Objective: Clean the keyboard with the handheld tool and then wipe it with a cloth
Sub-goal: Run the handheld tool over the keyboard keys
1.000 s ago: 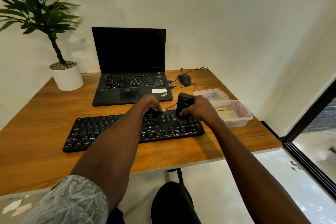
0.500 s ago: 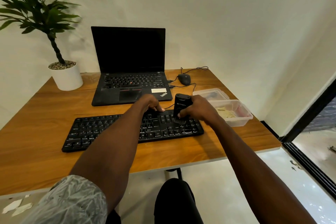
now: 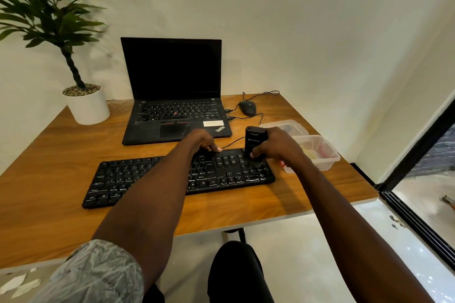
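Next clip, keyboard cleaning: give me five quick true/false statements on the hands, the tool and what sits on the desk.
1. The right hand grips the tool upright on the keyboard's right end. True.
2. The left hand holds a cloth. False: it rests on the keyboard's far edge and holds nothing.
3. The laptop screen is dark. True.
4. The mouse sits left of the laptop. False: it sits to the right.
5. The plant pot stands at the desk's far left corner. True.

Wood table (image 3: 61, 155) w/ keyboard (image 3: 221, 174), laptop (image 3: 172, 115), mouse (image 3: 247, 108), potted plant (image 3: 86, 106), 2 plastic tubs (image 3: 322, 155).
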Available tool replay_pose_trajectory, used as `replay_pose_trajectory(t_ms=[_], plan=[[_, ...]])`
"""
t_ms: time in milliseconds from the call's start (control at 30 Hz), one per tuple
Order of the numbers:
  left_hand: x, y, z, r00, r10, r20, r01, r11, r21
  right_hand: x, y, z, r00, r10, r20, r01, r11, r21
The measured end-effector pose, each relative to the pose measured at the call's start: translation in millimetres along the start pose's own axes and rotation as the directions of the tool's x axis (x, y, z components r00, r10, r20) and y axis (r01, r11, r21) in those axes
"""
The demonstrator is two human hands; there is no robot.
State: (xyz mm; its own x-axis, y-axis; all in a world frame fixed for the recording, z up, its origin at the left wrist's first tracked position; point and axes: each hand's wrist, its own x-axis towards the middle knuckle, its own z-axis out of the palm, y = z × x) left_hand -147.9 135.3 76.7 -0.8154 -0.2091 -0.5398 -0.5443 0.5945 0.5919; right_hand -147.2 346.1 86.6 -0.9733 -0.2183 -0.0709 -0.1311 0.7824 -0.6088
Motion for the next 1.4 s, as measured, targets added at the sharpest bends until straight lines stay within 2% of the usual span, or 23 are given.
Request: replay_pose_trajectory(t_ms=[33,67,167,200,233,300,367,467,500,600,633,767,800,900,933,1067,1100,1200,1233,1333,1400], plan=[[0.6,0.1,0.0,1.000,0.003,0.004,-0.003,1.000,0.001,-1.5,-0.6,0.9,0.997,0.011,0.070,-0.015,0.999,0.048],[1.1,0.1,0.3,1.000,0.002,0.010,-0.002,1.000,0.001,-2.1,0.4,1.7,0.997,0.012,0.073,-0.016,0.999,0.052],[0.1,0.2,0.3,1.000,-0.011,0.012,0.011,1.000,0.000,0.3,6.1,-1.3,0.986,0.000,-0.167,-0.013,0.997,-0.080],[-0.2,-0.6,0.4,1.000,-0.017,0.011,0.017,1.000,-0.001,-0.3,6.2,-1.4,0.979,-0.007,-0.202,-0.013,0.995,-0.095],[-0.1,-0.9,0.2,1.000,-0.020,0.011,0.020,1.000,-0.002,-0.9,5.2,-0.3,0.983,-0.013,-0.182,-0.003,0.996,-0.090],[1.5,-1.2,-0.4,1.000,-0.021,0.015,0.021,1.000,-0.008,-2.3,2.6,3.8,0.999,-0.034,-0.040,0.032,0.999,-0.041],[3.4,-1.3,-0.2,1.000,-0.021,0.019,0.022,1.000,-0.013,-4.0,2.7,2.9,0.999,-0.036,-0.013,0.035,0.999,-0.028],[2.1,-1.5,0.0,1.000,-0.021,0.004,0.021,1.000,-0.022,-2.6,8.5,-2.8,0.978,-0.032,-0.206,0.013,0.995,-0.094],[1.7,-1.1,-0.1,1.000,-0.020,-0.003,0.019,1.000,-0.020,-2.3,9.0,-2.4,0.978,-0.034,-0.206,0.012,0.994,-0.108],[3.0,-0.4,-0.1,1.000,-0.012,-0.006,0.012,1.000,-0.012,-3.9,2.4,6.4,0.999,-0.032,0.001,0.032,0.999,-0.011],[3.5,-0.2,0.1,1.000,-0.008,-0.006,0.008,1.000,-0.012,-4.2,1.4,7.9,0.999,-0.030,0.016,0.030,0.999,0.015],[4.1,-1.3,0.7,1.000,-0.010,-0.007,0.010,1.000,-0.025,-1.7,3.3,4.6,0.979,-0.044,-0.198,0.025,0.995,-0.096],[4.5,-1.6,1.0,1.000,-0.008,-0.006,0.008,1.000,-0.027,-1.3,2.4,6.0,0.982,-0.050,-0.184,0.033,0.995,-0.094],[5.7,-1.4,0.5,1.000,-0.004,0.005,0.004,1.000,-0.009,-1.5,-1.7,12.9,0.997,-0.076,-0.016,0.076,0.997,-0.024],[6.3,-1.2,0.4,1.000,-0.004,0.009,0.004,1.000,-0.006,-1.1,-1.6,12.1,0.997,-0.076,-0.006,0.076,0.997,-0.015],[7.5,-1.3,0.0,1.000,-0.008,0.007,0.008,1.000,-0.011,0.6,1.1,6.6,0.985,-0.045,-0.166,0.038,0.998,-0.042],[8.1,-1.3,-0.2,1.000,-0.007,0.004,0.007,1.000,-0.008,-1.0,-1.9,8.8,0.989,-0.058,-0.139,0.053,0.998,-0.043],[9.9,-1.4,-0.7,1.000,-0.004,0.008,0.004,1.000,0.005,-7.1,-13.4,20.9,0.990,-0.128,0.067,0.123,0.990,0.066],[10.1,-1.5,-0.3,1.000,-0.010,0.011,0.010,1.000,0.007,-7.9,-14.4,22.2,0.988,-0.134,0.072,0.128,0.989,0.078],[11.8,-3.2,-0.4,1.000,-0.011,0.001,0.011,1.000,-0.003,-6.9,-17.1,21.6,0.990,-0.090,-0.110,0.091,0.996,0.006],[11.8,-4.7,-0.2,1.000,0.000,-0.015,0.000,1.000,0.000,-7.9,-25.2,27.8,0.982,-0.131,-0.135,0.127,0.991,-0.041]])
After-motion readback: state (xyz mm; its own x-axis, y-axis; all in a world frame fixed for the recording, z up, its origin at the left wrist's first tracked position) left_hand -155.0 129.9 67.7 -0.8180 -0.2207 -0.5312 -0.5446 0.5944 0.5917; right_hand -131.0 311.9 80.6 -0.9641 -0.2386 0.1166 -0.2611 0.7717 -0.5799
